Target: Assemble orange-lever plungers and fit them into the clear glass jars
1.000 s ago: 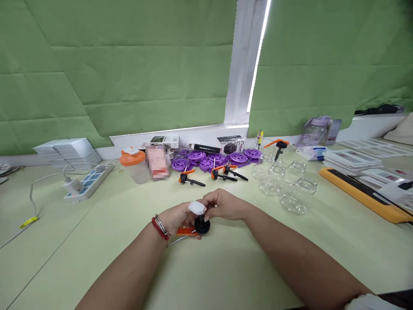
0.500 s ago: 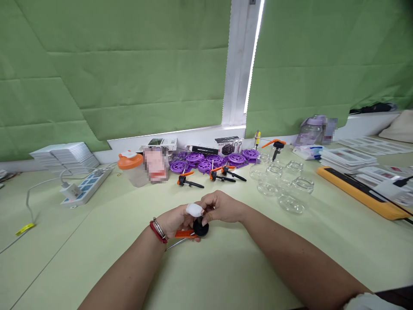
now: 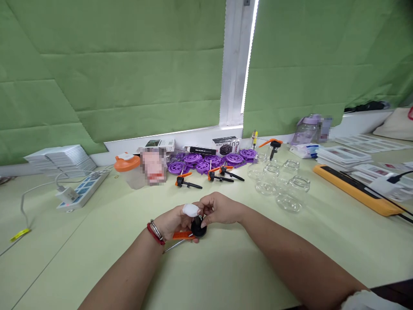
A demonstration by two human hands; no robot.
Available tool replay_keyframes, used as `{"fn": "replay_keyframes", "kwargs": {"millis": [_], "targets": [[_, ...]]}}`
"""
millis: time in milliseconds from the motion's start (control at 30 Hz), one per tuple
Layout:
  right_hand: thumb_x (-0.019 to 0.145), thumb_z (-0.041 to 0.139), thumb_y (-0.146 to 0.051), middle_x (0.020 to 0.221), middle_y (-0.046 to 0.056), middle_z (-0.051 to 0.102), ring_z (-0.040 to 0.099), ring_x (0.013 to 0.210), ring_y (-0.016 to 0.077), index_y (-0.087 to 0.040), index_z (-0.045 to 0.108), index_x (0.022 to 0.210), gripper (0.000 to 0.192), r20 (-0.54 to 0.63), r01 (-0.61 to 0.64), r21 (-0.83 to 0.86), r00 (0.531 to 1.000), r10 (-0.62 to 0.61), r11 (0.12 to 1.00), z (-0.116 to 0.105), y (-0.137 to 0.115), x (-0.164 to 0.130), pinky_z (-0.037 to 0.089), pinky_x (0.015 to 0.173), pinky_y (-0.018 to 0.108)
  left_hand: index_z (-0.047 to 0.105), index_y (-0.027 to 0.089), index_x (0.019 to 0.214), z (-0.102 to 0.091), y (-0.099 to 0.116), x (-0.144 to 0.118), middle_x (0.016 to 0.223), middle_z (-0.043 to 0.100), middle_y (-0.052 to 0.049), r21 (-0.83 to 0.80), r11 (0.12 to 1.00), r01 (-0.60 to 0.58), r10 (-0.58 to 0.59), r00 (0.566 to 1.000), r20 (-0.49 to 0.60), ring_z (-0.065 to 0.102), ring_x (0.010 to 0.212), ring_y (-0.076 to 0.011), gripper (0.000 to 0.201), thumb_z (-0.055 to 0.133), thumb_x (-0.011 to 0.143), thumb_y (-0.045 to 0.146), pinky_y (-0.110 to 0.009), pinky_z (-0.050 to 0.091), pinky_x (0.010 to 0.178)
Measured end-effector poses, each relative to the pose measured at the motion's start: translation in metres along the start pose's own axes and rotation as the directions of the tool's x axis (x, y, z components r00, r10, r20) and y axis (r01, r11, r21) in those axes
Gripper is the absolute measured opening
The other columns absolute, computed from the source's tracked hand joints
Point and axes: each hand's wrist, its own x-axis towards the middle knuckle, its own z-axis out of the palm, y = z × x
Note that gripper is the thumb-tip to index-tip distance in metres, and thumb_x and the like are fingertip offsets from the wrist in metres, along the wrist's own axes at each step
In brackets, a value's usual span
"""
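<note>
Low over the near middle of the table, my left hand [image 3: 172, 221] is closed around a black round part with an orange handle [image 3: 198, 228]. White wrapping covers the left thumb. A thin metal rod pokes out below that hand. My right hand [image 3: 222, 209] is bent over the same black part, with its thumb and fingertips pinched against it. Whatever sits between those fingertips is too small to make out. Beyond my hands lie similar black parts with orange handles and dark shafts [image 3: 190, 185]. Another such piece [image 3: 274, 148] stands near the glass jars.
Purple wheel-like parts [image 3: 177, 167] are heaped at the back by small boxes. Several glass jars [image 3: 288, 202] stand right of centre. An orange-lidded shaker [image 3: 127, 163] and power strip [image 3: 85, 189] are at left. A yellow-orange power strip [image 3: 355, 189] lies at right.
The view has shifted slightly, so the scene sits a little further left. Both hands stay on the black part; their grip looks nearly the same.
</note>
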Motion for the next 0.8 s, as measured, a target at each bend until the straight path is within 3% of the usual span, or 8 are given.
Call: {"fn": "replay_keyframes", "kwargs": {"millis": [500,800], "targets": [[0.049,0.083,-0.028,0.069,-0.004,0.055,0.049,0.061,0.0081,-0.014,0.055,0.070,0.038,-0.027,0.019,0.079,0.999,-0.017,0.997,0.0028,-0.0012,0.0015,0.042,0.058,0.023,0.060,0.015,0.081,0.0012,0.0015,-0.0016,0.064,0.059,-0.004,-0.020,1.000,0.007,-0.008,1.000,-0.019,0.056,0.068,-0.0214,0.034,0.066,0.058,0.039,-0.037,0.047,0.061],[0.048,0.084,-0.028,0.066,-0.005,0.054,0.046,0.058,0.0072,-0.014,0.056,0.071,0.038,-0.029,0.008,0.056,1.000,-0.006,0.998,0.0009,0.0014,0.0020,0.039,0.056,0.022,0.059,0.016,0.083,-0.0007,0.0026,-0.0005,0.077,0.062,-0.006,-0.033,0.999,0.018,-0.018,1.000,0.002,0.056,0.070,-0.0209,0.036,0.068,0.057,0.039,-0.039,0.047,0.064]]}}
